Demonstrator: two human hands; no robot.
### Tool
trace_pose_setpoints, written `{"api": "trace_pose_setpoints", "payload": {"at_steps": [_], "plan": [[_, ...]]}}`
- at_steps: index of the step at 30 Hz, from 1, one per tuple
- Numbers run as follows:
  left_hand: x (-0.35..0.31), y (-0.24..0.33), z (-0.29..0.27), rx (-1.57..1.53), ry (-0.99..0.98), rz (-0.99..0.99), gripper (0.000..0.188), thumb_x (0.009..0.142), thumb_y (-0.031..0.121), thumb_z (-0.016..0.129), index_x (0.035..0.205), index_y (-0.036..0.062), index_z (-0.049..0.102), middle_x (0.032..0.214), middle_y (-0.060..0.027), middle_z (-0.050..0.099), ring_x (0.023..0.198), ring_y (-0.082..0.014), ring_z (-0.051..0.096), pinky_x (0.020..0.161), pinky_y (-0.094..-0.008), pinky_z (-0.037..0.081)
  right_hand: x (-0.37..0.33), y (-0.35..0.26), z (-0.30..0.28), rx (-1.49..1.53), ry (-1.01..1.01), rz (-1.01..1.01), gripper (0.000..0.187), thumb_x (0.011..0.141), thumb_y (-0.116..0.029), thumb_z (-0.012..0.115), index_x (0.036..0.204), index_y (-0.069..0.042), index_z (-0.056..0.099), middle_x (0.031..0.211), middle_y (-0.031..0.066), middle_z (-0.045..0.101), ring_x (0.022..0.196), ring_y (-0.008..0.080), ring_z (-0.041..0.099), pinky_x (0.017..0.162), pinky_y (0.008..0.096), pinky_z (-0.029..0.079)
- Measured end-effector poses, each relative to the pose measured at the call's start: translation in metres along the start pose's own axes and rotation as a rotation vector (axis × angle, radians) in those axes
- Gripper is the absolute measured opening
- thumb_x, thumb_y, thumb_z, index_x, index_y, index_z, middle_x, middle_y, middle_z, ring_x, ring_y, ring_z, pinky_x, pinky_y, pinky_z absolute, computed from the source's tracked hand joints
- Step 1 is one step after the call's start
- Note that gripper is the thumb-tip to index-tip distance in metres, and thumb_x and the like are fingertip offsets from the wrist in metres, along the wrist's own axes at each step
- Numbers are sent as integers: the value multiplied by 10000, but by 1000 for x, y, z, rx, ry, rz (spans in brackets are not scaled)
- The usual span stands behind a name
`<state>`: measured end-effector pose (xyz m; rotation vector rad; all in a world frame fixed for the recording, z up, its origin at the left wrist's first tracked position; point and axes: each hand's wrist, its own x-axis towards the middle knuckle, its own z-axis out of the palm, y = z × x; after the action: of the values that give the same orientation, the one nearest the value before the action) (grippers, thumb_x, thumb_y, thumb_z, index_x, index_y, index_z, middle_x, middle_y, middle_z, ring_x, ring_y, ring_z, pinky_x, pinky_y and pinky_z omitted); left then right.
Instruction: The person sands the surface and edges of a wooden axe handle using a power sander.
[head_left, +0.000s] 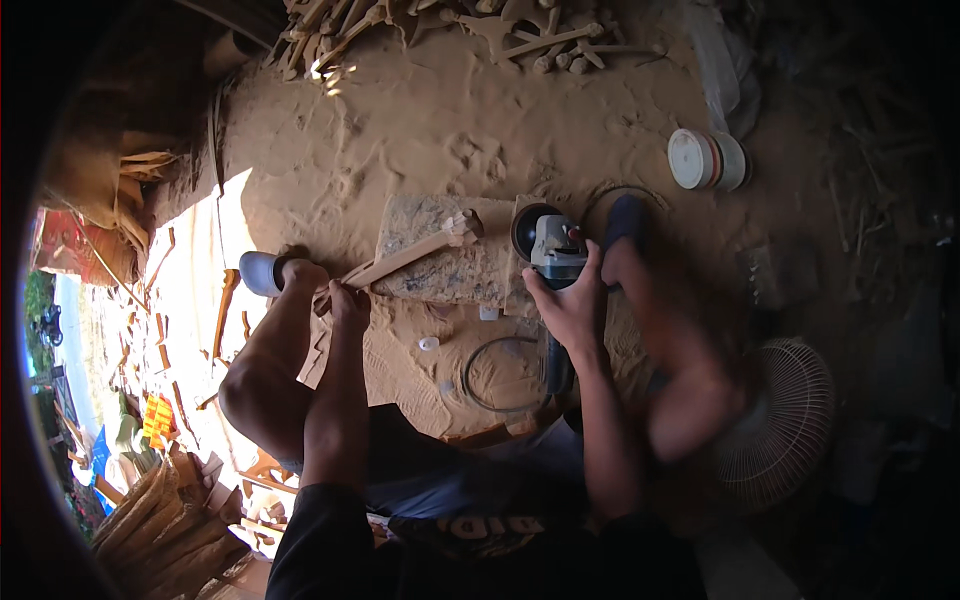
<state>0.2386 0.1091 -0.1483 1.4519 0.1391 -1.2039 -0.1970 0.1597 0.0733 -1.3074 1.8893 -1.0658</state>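
We see both forearms reaching forward from the lower edge. Our left hand [348, 300] curls shut in a pinching grip. Our right hand [572, 305] wraps closed, fingers apparently clenched, though shadow blurs them.

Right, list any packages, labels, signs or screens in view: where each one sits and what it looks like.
Round container: on its side on the sawdust at upper right, white lid facing left, reddish band behind it.
Orange packet: at the left edge among wood scraps, flat, orange with dark print.
Shirt print: orange lettering on the person's dark shirt, bottom centre.
No screens or signs show.
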Motion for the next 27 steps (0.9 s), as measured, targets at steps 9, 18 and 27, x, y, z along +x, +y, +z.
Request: {"api": "trace_pose_setpoints", "payload": {"at_steps": [9, 18, 27], "plan": [[3, -8, 61, -72, 70, 163, 243, 968, 281, 603, 1128, 100, 579, 908, -34, 607, 786, -213, 624, 666, -372, 539, 1, 14, 2, -12, -1, -19, 896, 771, -283, 880, 1433, 70, 390, 1339, 263, 603, 1212, 395, 628, 1031, 455, 494], [-49, -15, 104, 267, 586, 335, 316, 847, 126, 659, 1053, -112, 645, 940, -184, 703, 753, -305, 663, 701, -462, 537, -6, 7, -3, -103, -67, -37, 922, 775, -309, 876, 1456, 56, 373, 1165, 294, 671, 1073, 432, 687, 944, 487, 533], [-20, -5, 85, 429, 720, 448, 373, 828, 111, 637, 1109, -134, 612, 1002, -285, 715, 900, -423, 719, 819, -517, 524, -27, 15, 22, -142, -256, -54, 931, 782, -348, 856, 1459, 55, 361, 1111, 288, 706, 1007, 418, 723, 882, 487, 559]]}}
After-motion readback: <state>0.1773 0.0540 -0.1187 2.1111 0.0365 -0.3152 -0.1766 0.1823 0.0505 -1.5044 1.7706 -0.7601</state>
